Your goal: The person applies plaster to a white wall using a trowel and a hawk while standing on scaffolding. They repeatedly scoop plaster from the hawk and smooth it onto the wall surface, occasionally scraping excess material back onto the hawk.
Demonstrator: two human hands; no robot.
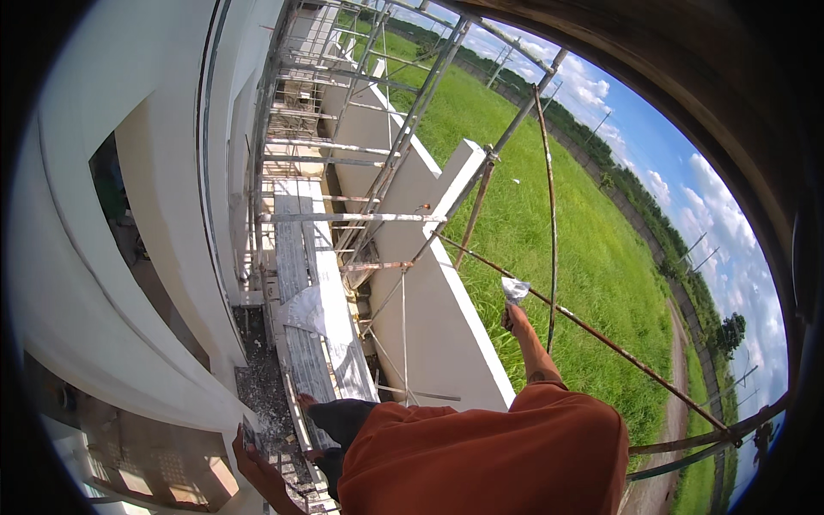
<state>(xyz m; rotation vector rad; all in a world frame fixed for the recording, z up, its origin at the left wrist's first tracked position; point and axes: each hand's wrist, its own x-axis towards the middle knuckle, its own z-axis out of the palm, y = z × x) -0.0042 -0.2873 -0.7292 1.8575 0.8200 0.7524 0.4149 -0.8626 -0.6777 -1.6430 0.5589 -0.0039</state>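
Observation:
My right hand [514, 318] is stretched out over the green field side, closed around the handle of a putty knife [515, 292]. Its wide blade looks white, as if loaded with putty. Low on the left, my left hand [249, 462] is closed on a small grey flat thing [250, 434] held against the edge of the white wall [225, 408]. What kind of tool that is, I cannot tell. My body, in an orange shirt, hides part of the planks under me.
Splattered scaffold planks [302, 266] run ahead, a whitish sack [302, 311] lying across them. Metal scaffold poles [343, 217] cross over the walkway. A rusty diagonal brace [601, 333] passes by my right hand. Beyond a low cream wall [455, 318] lies a grass field [584, 249].

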